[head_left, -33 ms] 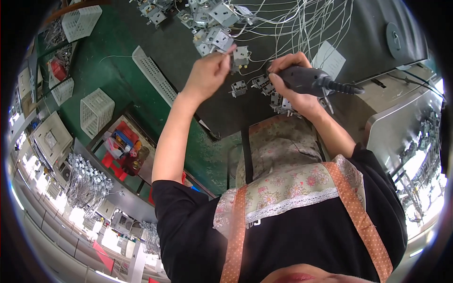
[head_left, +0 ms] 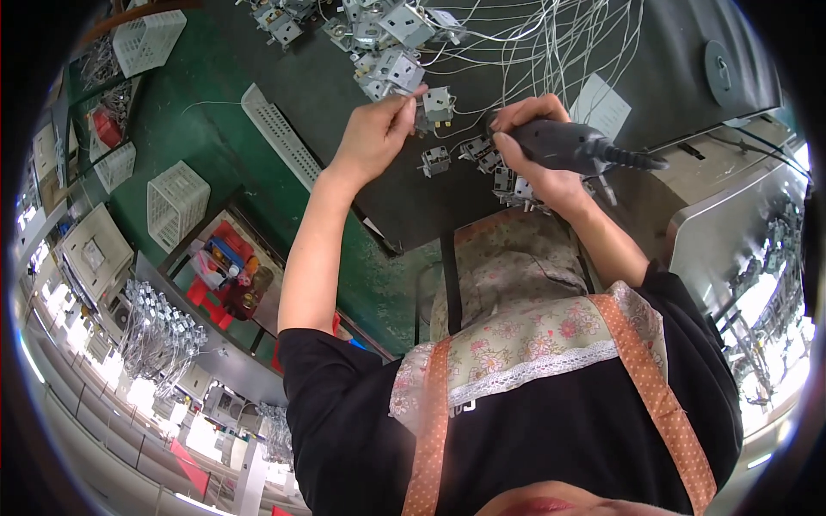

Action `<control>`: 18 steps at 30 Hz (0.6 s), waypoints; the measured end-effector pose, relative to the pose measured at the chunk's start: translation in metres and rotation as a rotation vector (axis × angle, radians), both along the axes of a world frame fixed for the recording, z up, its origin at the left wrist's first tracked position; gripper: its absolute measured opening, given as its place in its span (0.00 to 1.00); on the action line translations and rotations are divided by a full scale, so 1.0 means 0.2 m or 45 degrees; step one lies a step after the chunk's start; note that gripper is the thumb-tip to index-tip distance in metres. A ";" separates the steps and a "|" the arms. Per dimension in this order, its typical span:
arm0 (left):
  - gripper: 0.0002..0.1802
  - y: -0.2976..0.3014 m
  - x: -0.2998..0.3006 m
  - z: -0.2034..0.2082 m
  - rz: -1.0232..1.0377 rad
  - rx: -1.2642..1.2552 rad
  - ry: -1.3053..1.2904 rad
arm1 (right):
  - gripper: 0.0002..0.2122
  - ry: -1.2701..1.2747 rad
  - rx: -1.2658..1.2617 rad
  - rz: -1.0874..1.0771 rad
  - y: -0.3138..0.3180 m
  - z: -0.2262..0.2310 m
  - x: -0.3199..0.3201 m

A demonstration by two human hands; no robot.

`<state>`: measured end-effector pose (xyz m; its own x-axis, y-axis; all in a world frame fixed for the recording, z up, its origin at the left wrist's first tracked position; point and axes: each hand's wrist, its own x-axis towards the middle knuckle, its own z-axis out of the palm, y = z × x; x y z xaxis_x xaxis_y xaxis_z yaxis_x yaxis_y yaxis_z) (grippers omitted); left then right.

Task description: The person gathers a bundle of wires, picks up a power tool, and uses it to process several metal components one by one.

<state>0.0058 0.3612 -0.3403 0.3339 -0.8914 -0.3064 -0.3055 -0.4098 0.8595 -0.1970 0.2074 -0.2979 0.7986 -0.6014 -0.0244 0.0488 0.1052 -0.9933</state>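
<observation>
L hand (head_left: 372,138) has shifted a hair left; it's mostly curled at the metal box (head_left: 437,103), hold unclear. R hand (head_left: 551,181) wraps the dark tool (head_left: 555,144). Box's on desk (head_left: 396,202) btwn hands; prob. light, stiff, slick: pinch flat sides, mind edges.

The shirt (head_left: 533,447) is black, the apron (head_left: 516,340) pale with pink flowers, its straps (head_left: 658,404) orange with pale dots. The handheld tool (head_left: 551,143) is dark grey, metal units (head_left: 406,27) silvery, wires (head_left: 551,52) whitish; the shaded table (head_left: 675,64) seems near-black.
</observation>
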 end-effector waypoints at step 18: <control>0.40 0.08 -0.08 -0.10 -0.167 -0.371 -0.912 | 0.12 0.062 0.055 -0.098 0.00 -0.02 0.01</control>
<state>-0.0098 0.3782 -0.3597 0.2482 -0.9485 0.1965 -0.8563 -0.1200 0.5023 -0.1954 0.2072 -0.3017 0.7474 -0.6584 -0.0891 0.0103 0.1456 -0.9893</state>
